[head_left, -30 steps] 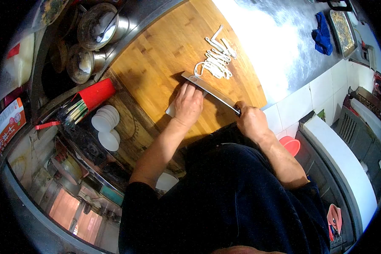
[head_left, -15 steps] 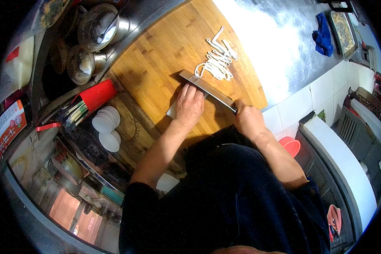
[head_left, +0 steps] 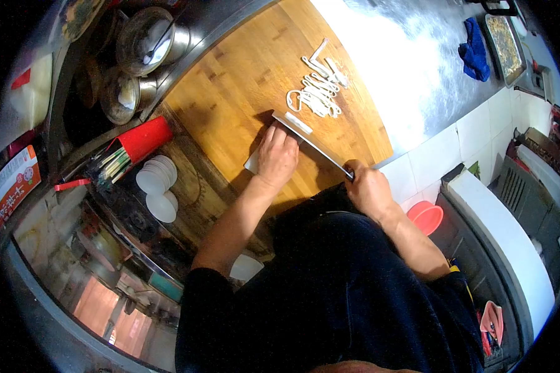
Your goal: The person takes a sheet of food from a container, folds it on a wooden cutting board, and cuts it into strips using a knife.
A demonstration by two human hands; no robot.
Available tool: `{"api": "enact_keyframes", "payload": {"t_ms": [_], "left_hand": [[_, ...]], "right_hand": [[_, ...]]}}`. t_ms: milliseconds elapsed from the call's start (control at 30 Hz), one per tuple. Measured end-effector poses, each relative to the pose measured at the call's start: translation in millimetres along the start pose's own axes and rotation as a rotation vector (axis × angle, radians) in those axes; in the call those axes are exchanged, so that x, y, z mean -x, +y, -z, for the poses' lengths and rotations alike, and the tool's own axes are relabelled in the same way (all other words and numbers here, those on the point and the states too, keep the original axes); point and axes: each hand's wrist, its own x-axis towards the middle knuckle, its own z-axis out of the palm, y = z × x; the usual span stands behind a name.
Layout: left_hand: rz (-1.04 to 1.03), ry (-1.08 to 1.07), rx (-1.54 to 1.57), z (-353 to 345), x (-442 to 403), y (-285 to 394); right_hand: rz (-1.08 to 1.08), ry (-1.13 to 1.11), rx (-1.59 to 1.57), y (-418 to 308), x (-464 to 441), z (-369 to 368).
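Note:
My right hand [head_left: 370, 189] is wrapped around the handle of a long-bladed knife [head_left: 317, 148]. The blade slants up and left across the wooden board, right beside the fingertips of my left hand [head_left: 277, 152]. With bent fingers, that hand presses on a flat white piece of dough [head_left: 252, 163], mostly hidden under the palm. A short white strip [head_left: 298, 122] lies along the far side of the blade. Beyond it, thin white noodle strips [head_left: 320, 93] lie in a loose, wavy pile.
The wooden board [head_left: 242, 68] adjoins a shiny metal counter [head_left: 410, 68] holding a blue cloth [head_left: 474, 53] and a tray [head_left: 505, 50]. At left stand metal bowls [head_left: 144, 40], a red container [head_left: 144, 140] of sticks and stacked white cups [head_left: 155, 174].
The knife has shifted slightly right and its blade stands more on edge. A short strip now shows beside it, and a curled strip lies free near the pile. My left hand has barely moved.

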Motion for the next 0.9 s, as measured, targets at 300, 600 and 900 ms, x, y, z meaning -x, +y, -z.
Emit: {"api": "enact_keyframes", "payload": {"t_ms": [300,600,900], "left_hand": [[0.012,0.003,0.072,-0.6,0.6,-2.6],[0.032,-0.032,0.076,-0.6,1.6,-3.2],[-0.004,-0.015,0.043,-3.5,0.5,-5.1]], "right_hand": [[-0.035,-0.036,0.005,2.0,4.6,1.9],[-0.019,-0.055,0.024,4.0,1.7,2.7],[-0.129,-0.088,-0.01,0.4,-5.4,-2.7]]}}
